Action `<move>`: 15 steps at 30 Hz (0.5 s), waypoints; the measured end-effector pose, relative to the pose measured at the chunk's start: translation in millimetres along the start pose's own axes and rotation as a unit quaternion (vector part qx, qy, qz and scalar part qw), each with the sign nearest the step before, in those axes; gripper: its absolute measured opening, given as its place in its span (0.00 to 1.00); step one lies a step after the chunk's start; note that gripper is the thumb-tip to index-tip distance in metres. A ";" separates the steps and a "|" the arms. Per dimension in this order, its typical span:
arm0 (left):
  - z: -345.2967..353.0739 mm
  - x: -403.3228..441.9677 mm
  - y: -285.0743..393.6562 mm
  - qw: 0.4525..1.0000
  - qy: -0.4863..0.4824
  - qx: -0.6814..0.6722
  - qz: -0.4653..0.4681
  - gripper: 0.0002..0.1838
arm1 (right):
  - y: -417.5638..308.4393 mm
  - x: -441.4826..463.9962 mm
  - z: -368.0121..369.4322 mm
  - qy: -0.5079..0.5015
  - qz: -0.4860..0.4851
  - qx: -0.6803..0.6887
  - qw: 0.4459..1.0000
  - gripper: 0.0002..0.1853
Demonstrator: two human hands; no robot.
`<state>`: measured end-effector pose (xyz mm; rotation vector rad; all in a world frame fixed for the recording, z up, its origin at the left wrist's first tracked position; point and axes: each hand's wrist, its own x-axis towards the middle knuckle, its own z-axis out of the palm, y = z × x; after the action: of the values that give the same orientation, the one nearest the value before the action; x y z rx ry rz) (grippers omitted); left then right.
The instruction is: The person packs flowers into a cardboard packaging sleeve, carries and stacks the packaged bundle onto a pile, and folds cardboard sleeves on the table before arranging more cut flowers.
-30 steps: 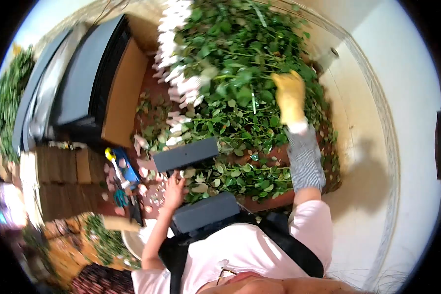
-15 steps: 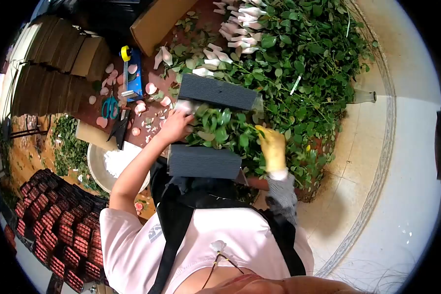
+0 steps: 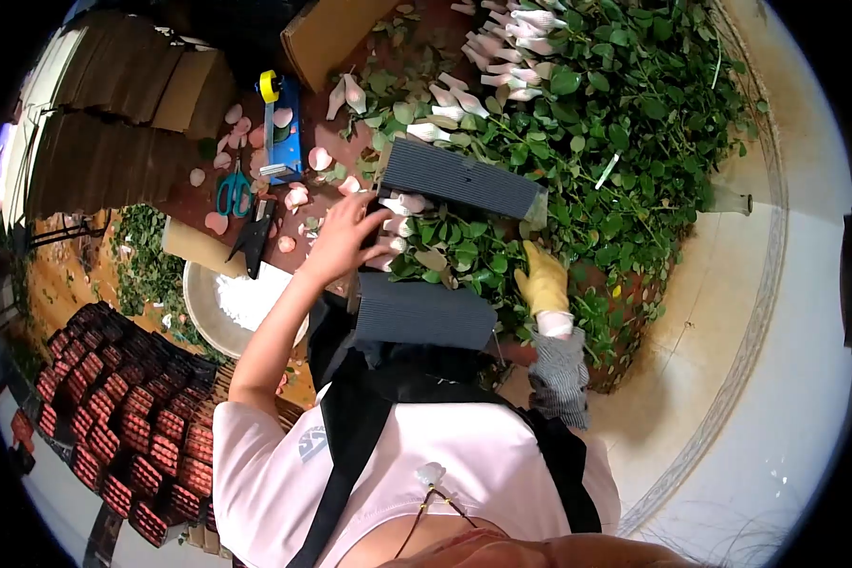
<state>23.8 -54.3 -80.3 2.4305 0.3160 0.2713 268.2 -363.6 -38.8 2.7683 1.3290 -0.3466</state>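
Note:
Several roses with white sleeves [image 3: 398, 227] over their heads lie between two dark grey ribbed blocks, the far block [image 3: 459, 177] and the near block [image 3: 424, 310]. My bare left hand [image 3: 348, 237] is at the heads, fingers spread, fingertips touching or just beside them. The leafy stems [image 3: 454, 248] run right from the heads. At their right end is my right hand [image 3: 545, 282], in a yellow glove, its thumb and fingers apart among the leaves; nothing shows gripped in it.
A big heap of leafy stems [image 3: 625, 151] covers the right of the table, with more sleeved roses [image 3: 511, 47] at the back. Left are a blue tape dispenser [image 3: 284, 133], teal scissors [image 3: 235, 194], a black stapler-like tool [image 3: 253, 241], a bowl [image 3: 199, 303] and stacked cardboard [image 3: 95, 161].
The view has shifted, so the table appears farther right. My left hand has opened out over the rose heads, which now show lined up. My right hand has turned and drawn off the stems slightly.

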 end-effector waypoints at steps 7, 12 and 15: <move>13.1 -12.0 -7.5 0.956 -0.075 -0.151 -0.239 0.13 | -151.9 58.3 -86.9 -0.123 -0.305 0.453 0.828 0.30; 4.1 -9.8 6.2 0.940 -0.245 -0.034 -0.233 0.26 | -152.5 69.3 -4.3 -0.017 -0.290 0.318 0.903 0.14; 25.6 -20.3 -6.6 0.928 -0.295 -0.029 -0.224 0.26 | -136.6 71.0 11.1 0.001 -0.280 0.148 0.948 0.08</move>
<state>10.4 -70.4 -106.2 2.1759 0.5575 -0.6315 203.2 -225.0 -58.6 2.5322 2.2196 -0.6103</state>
